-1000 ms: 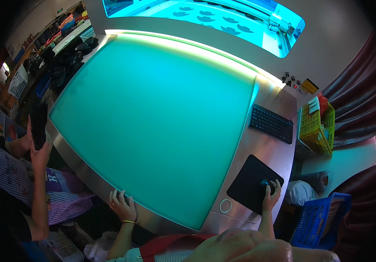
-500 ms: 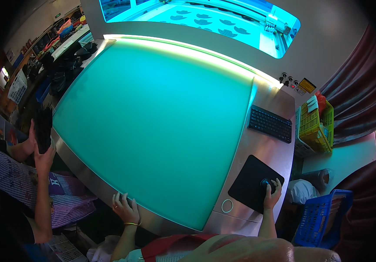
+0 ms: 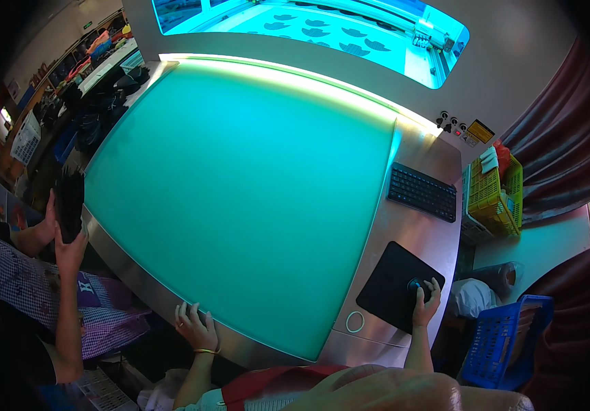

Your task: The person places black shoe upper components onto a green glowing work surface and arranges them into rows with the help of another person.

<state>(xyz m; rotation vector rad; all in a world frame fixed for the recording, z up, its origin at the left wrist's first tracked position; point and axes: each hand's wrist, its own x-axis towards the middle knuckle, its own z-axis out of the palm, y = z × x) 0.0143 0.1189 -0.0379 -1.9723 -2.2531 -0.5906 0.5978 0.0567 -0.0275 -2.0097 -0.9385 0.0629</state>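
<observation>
My right hand [image 3: 428, 301] curls round a small dark computer mouse [image 3: 414, 285], which sits on a black mouse pad [image 3: 394, 291] at the lower right. Just beyond the pad, a black keyboard [image 3: 421, 192] lies on the metal side panel. At the near edge of the wide green-lit work surface [image 3: 247, 198], my left hand [image 3: 197, 327] rests with its fingers apart and nothing in them. A pale ring [image 3: 355, 322] lies on the metal left of the pad. Through the machine's window [image 3: 329, 31], several dark leaf-like cut shapes show on a bright bed.
At the left, a person in a checked apron holds a bundle of black pieces [image 3: 69, 205] in both hands. A yellow crate [image 3: 493, 198] stands beyond the keyboard, and a blue crate [image 3: 493, 349] is right of my arm. Small control knobs [image 3: 454, 125] sit on the machine's front.
The whole view has shifted very slightly. My hands keep their places, the right on the mouse and the left at the edge; the other person still holds the black bundle.
</observation>
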